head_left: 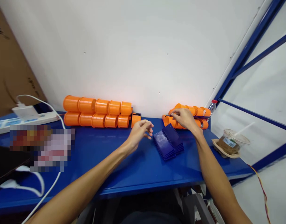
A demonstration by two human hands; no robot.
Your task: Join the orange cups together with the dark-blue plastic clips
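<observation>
Bent at the fingers, my right hand (183,118) has its fingertips on the near end of an orange cup (179,106) in the right-hand group. Orange cups (171,120) lie in a lower row just beneath that hand. My left hand (139,132) hovers over the table with loosely curled, parted fingers and nothing visible in them. Close behind it sits a single orange cup (136,119), at the end of the long left-hand rows of orange cups (98,120). Between my hands, two fanned stacks of dark blue flat pieces (165,144) rest on the tabletop.
The blue table (124,174) meets a white wall (143,53). To the right stand a lidded drink cup (229,141) in a carton holder, a bottle (213,106) and a blue metal frame (241,68). A power strip (45,118) and white cables (42,183) occupy the left.
</observation>
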